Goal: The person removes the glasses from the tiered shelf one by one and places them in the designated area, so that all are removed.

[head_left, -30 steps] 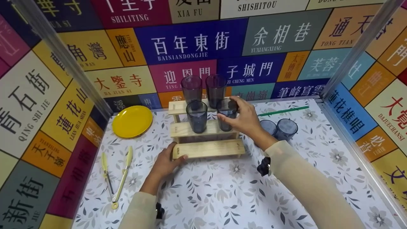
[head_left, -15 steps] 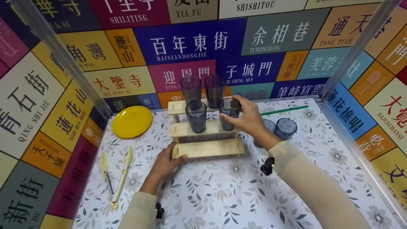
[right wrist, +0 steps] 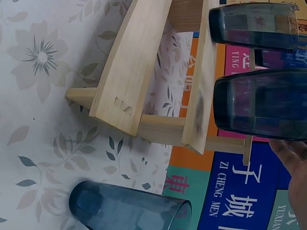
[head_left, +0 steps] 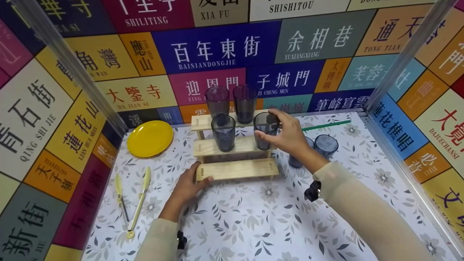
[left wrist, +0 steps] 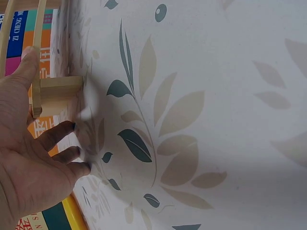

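Note:
A three-step wooden rack (head_left: 237,169) stands at the middle of the table. My left hand (head_left: 186,184) grips the left end of its lowest step, thumb on top; in the left wrist view the other fingers spread below the board (left wrist: 60,88). At the right end of the middle step, my right hand (head_left: 290,135) holds a dark tinted drinking glass (head_left: 265,136) upright between thumb and fingers. Another drinking glass (head_left: 223,134) stands to its left. Two more glasses (head_left: 245,104) are on the top step. The right wrist view shows the held glass (right wrist: 261,103) from the side.
Two tinted glasses (head_left: 326,145) stand on the table right of the rack, one partly behind my right forearm. A green stick (head_left: 328,125) lies behind them. On the left are a yellow plate (head_left: 150,139) and spread tongs (head_left: 134,208). Patterned panels (head_left: 217,47) enclose the table.
My right hand has shifted the held glass a little to the right along the middle step, farther from the glass beside it. The left hand stays on the rack's lowest step.

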The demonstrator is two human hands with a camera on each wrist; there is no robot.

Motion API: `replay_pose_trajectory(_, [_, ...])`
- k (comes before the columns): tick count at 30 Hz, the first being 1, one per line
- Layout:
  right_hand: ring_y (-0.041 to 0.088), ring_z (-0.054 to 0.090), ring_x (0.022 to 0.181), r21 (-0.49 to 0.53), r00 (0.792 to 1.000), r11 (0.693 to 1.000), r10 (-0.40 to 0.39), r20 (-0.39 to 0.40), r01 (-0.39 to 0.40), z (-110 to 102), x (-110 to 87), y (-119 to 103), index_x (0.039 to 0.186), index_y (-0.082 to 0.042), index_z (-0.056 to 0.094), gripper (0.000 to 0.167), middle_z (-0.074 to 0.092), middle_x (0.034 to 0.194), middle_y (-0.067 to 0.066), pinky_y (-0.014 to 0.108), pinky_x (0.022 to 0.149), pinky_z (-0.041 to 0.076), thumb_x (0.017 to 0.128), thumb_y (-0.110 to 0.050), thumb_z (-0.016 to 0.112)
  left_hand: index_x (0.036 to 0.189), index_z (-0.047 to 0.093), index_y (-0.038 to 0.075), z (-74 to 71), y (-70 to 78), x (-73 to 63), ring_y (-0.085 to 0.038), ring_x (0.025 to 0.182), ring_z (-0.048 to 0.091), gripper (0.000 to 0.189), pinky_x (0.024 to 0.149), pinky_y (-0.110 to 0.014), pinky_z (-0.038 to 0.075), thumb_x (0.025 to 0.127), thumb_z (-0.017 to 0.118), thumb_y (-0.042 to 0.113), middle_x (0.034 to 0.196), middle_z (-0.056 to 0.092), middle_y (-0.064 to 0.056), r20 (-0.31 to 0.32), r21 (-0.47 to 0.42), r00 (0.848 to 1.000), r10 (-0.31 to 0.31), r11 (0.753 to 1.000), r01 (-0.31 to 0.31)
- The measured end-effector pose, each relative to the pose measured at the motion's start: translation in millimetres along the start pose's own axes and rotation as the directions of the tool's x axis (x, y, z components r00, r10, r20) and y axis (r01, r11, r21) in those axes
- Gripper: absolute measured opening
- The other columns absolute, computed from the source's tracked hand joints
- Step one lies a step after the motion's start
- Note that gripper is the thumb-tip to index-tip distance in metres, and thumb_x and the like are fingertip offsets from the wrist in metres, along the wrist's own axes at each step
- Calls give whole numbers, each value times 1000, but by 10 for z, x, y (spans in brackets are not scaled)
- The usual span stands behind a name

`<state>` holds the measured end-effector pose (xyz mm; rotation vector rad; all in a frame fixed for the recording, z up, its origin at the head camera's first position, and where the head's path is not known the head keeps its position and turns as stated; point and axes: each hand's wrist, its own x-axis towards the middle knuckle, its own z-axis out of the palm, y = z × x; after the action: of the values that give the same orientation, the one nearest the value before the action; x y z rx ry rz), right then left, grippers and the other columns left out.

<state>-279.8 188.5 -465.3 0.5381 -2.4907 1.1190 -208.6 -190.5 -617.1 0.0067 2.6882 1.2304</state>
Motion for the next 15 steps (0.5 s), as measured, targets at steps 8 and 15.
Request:
replay_pose_trajectory(8, [38,78,108,18,999,999,-33,-9,33,-132,-93,5,150,-4,65,83,77,128,19,53,88,66,83,-39,100,174,35,23,1,0,-6,-43,154,49,97,129,-63,36,98,77,65,167,49,-24,14,-2,1000,-27,1000,27])
replay_pose_trajectory(15, [38,78,108,17,999,999,-41,-3,41,-274,-199,29,147,-3,66,80,78,126,19,53,88,66,82,-35,101,175,33,25,6,10,-1,-42,156,47,98,131,-62,34,97,77,66,171,46,-22,17,-7,999,-39,999,39])
